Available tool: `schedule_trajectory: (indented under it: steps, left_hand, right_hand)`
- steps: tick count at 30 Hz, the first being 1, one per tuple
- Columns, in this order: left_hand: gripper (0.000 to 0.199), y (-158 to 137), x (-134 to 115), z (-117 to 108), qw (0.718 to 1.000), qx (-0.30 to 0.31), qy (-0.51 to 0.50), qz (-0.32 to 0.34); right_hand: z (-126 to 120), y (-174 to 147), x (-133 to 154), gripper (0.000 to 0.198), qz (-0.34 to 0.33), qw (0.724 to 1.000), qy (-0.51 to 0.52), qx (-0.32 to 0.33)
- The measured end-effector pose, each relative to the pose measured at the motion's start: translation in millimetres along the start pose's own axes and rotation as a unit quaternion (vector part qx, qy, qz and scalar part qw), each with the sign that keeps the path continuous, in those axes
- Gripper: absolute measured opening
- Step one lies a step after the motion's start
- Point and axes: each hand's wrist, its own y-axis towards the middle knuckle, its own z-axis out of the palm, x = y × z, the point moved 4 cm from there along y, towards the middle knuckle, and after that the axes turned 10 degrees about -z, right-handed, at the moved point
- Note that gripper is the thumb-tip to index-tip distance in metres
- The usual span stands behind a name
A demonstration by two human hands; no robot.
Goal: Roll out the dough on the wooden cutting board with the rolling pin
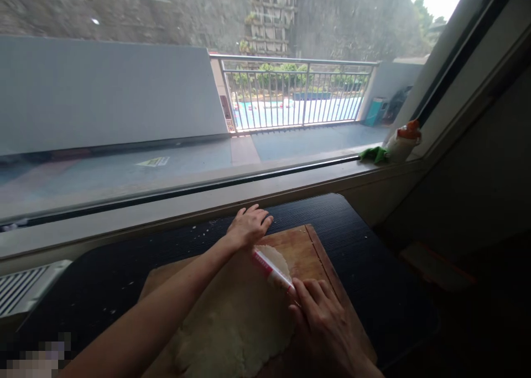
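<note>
Frame centre: tube (271, 269) slants down-right over dough (244, 306); right hand (321, 311) clamped on lower end; left hand (249, 226) spread by upper.

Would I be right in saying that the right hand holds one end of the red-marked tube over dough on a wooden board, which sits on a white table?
Not quite: the head view shows a black table, not a white one. The right hand does hold one end of the red-marked tube over dough on a wooden board.
</note>
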Motion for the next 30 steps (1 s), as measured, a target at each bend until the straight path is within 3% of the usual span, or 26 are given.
schedule_trajectory:
  steps: [7,9,12,17,20,23,26,30]
  left_hand:
    - [0.044,-82.0,38.0,-8.2,1.0,-0.021,0.021,0.011]
    - [0.045,-92.3,41.1,-11.0,0.999,-0.025,0.036,0.005]
    - [0.046,-72.9,28.8,-10.5,1.0,-0.014,0.026,0.003]
    - [0.051,-3.5,-14.0,0.0,1.0,0.006,-0.015,0.015]
    - [0.05,10.9,-24.8,2.9,0.999,0.008,-0.018,0.026]
    - [0.048,-10.7,-11.6,0.3,1.0,0.01,-0.014,0.018]
    - [0.048,-54.1,15.1,-5.2,1.0,0.009,0.001,0.001]
    - [0.049,-89.8,36.8,-11.4,0.999,0.012,0.031,-0.009]
  right_hand:
    - [32.0,-14.1,12.3,0.042,-0.08,0.994,-0.031,-0.068]
    - [34.5,-14.9,11.1,0.041,-0.086,0.993,-0.03,-0.07]
    - [31.5,-14.1,3.5,0.04,-0.074,0.995,-0.032,-0.059]
    - [23.2,-15.5,-6.6,0.039,-0.037,0.997,-0.057,-0.036]
    - [21.9,-17.2,-4.6,0.04,-0.046,0.994,-0.079,-0.052]
    - [23.5,-17.2,-1.4,0.042,-0.087,0.99,-0.1,-0.053]
    - [26.4,-16.4,3.0,0.043,-0.145,0.982,-0.107,-0.048]
    - [27.9,-14.6,6.1,0.039,-0.128,0.986,-0.076,-0.07]
